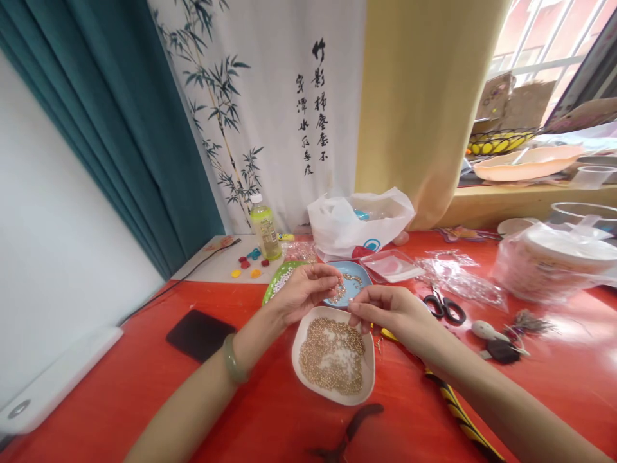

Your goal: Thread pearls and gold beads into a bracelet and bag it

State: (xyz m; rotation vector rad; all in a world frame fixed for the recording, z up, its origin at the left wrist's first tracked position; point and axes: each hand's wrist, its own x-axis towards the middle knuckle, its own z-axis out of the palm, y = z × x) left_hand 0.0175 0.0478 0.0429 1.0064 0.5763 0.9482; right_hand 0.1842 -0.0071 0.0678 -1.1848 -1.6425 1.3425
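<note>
My left hand [308,292] is closed in a pinch, with a short strand of gold beads [341,292] hanging at its fingertips. To its right, my right hand [388,312] also pinches; a tiny pale speck shows at its fingertips, too small to name. Both hands hover over the far edge of a white square dish [332,400] that holds many small gold beads [315,360]. Behind them sits a blue plate [367,278] with more gold beads. A green plate [268,292] of white beads is partly hidden by my left hand.
A black phone [200,335] lies left on the red table [241,418]. Dark-handled pliers [359,421] lie in front, scissors [443,305] and keys [501,347] to the right. A bottle [265,231], a white plastic bag [351,225] and wrapped bowls [554,263] stand farther back.
</note>
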